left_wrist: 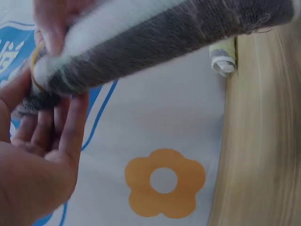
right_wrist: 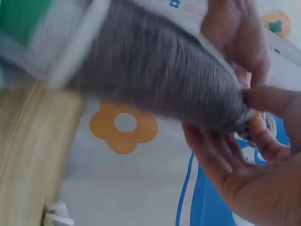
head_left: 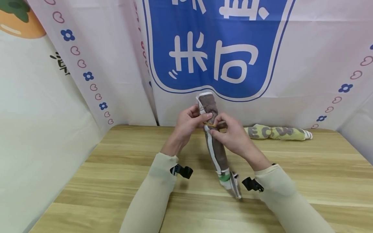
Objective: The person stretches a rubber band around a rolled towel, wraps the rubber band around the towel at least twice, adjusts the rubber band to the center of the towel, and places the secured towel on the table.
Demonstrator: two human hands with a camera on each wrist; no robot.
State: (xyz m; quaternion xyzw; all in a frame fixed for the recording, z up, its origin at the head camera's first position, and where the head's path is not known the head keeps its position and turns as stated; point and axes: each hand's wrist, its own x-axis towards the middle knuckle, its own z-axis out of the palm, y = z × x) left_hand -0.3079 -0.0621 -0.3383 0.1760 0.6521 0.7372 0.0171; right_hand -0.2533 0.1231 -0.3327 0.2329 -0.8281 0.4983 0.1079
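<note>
A long rolled grey-brown towel (head_left: 217,149) with white edging is held up at a slant over the table. My left hand (head_left: 186,121) grips it near the upper end, thumb across its front. Around the roll, close to that thumb, runs a thin yellow-orange rubber band (head_left: 209,124). My right hand (head_left: 234,132) pinches at the roll by the band, and in the right wrist view its fingers curl about the grey cloth (right_wrist: 164,70). The left wrist view shows the rubber band (left_wrist: 34,66) cinching the cloth. A green stripe (head_left: 224,178) marks the lower end, where a loose flap hangs.
Behind on the wooden table (head_left: 131,161), at the right, lies a rolled yellow towel (head_left: 279,132) with grey letters, drawn in near its middle. A white printed curtain (head_left: 122,64) with a blue panel hangs along the table's back edge.
</note>
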